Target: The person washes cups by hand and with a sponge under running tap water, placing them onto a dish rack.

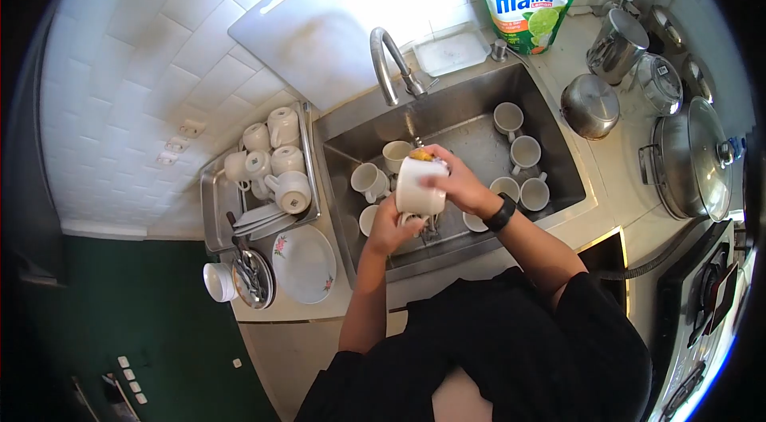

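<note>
Over the sink [455, 257], my left hand [389, 228] is closed around the lower part of a white mug [420, 192], which is tilted. My right hand [456, 184] is closed at the mug's upper end, with a yellow sponge [421, 155] showing at its fingers; part of the sponge is hidden. Its thumb lies blurred against the mug's side. Below and left of the hands, several mugs [369, 181] stand in the basin. More mugs [525, 153] are along the basin's right side. The faucet [384, 63] arches just beyond my hands, with water beneath it.
Left of the sink, a metal tray [214, 218] bears upturned mugs and plates. A flowered oval plate [304, 264] lies before it. A detergent pouch [527, 15] and white dish [452, 49] stand behind. Pots [590, 106] and a stove [694, 318] are at the right.
</note>
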Motion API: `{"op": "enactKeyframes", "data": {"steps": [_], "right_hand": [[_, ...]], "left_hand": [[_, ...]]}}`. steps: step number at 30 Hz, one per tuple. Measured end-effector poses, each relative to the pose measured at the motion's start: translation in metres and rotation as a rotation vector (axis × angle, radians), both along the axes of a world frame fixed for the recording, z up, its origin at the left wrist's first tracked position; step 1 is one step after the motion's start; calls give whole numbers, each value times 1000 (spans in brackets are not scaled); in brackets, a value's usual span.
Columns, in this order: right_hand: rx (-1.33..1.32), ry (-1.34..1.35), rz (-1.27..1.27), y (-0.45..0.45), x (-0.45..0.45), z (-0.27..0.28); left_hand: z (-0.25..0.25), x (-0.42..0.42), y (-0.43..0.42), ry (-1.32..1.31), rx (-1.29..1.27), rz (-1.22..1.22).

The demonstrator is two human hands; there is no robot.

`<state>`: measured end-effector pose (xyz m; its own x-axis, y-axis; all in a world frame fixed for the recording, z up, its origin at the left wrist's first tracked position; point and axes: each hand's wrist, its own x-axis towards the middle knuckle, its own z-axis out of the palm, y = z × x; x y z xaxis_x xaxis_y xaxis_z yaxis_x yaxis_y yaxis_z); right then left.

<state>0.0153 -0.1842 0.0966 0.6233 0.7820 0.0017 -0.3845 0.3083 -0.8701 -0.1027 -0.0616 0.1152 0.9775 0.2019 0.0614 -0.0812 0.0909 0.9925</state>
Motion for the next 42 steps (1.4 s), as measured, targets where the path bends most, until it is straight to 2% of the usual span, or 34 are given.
{"op": "enactKeyframes", "data": {"steps": [1, 2, 4, 6, 9, 12, 15, 18, 20, 22, 25, 28, 31, 34, 37, 40, 42], "right_hand": [[-106, -398, -100, -2, 0, 1], [-209, -800, -199, -3, 1, 4], [-199, -871, -208, -5, -3, 23], [-215, -913, -214, -9, -9, 33], [-168, -1341, -317, -5, -8, 20], [-145, -944, -193, -5, -1, 26], [-84, -101, 105, -5, 6, 11], [-194, -786, -133, -9, -1, 29], [-174, -890, -121, -11, -3, 44], [-143, -968, -131, -10, 0, 42], [-164, -941, -73, -9, 5, 31], [-199, -1004, 54, -9, 6, 26], [-275, -943, 85, -11, -1, 37], [-148, -1019, -102, -7, 0, 35], [-114, -895, -249, -1, -13, 35], [-147, -1018, -310, 2, -21, 28], [-188, -1172, -246, 2, -19, 24]], "left_hand": [[-3, 0, 3, -4, -184, -41], [-9, -1, 9, 76, -261, -15], [-17, 0, 21, 233, -405, 38], [-9, 2, 18, 212, -226, -8], [-11, -2, 11, 129, -41, -9], [-5, -9, 6, 61, 67, 4], [0, -14, 3, 5, 144, 43], [8, -14, 3, -1, 172, 88], [10, -13, 3, 4, 179, 108], [6, -12, 3, 9, 189, 121], [-4, -13, 8, 54, 127, 46], [6, -9, 8, 97, -305, -29], [1, -6, 7, 156, -339, 55], [-3, -2, 7, -4, -567, 230], [-8, 2, 3, -119, -786, 271], [-22, -3, 1, -145, -900, 237], [-27, -7, 2, -129, -806, 221]]}}
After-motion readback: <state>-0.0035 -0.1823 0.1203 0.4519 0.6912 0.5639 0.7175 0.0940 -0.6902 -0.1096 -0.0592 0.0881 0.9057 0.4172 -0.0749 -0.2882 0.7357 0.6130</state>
